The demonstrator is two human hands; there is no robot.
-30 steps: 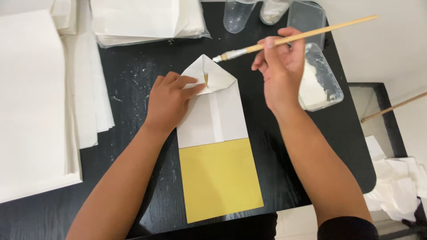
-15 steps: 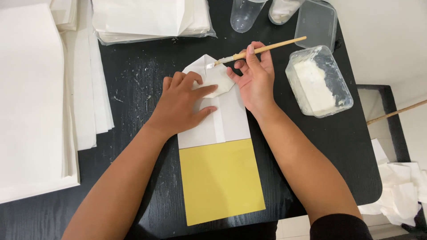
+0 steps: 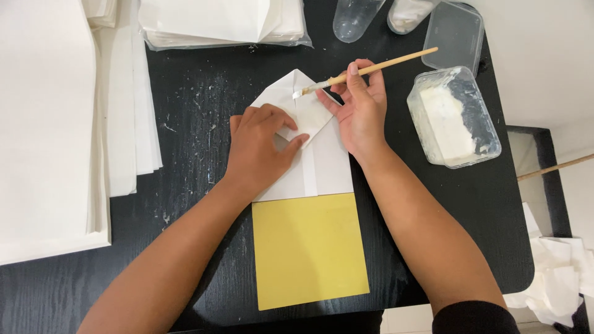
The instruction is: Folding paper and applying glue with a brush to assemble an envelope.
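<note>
A folded white paper (image 3: 328,167) with a pointed top lies on the black table (image 3: 198,111), partly over a yellow sheet (image 3: 307,250). My left hand (image 3: 263,147) presses flat on the folded flaps at the paper's upper left. My right hand (image 3: 359,108) holds a thin wooden brush (image 3: 371,67); its bristle tip rests on the paper near the point. A clear plastic tub of white paste (image 3: 453,117) stands to the right of my right hand.
Stacks of white paper (image 3: 55,124) fill the left side, and a bagged stack (image 3: 223,21) lies at the back. Two clear cups (image 3: 356,15) and a tub lid (image 3: 456,31) sit at the far edge. Crumpled white tissue (image 3: 557,278) lies off the table's right.
My right hand has carried the brush from near the paste tub leftward and down onto the paper's tip. My left hand has slid further over the folded flaps.
</note>
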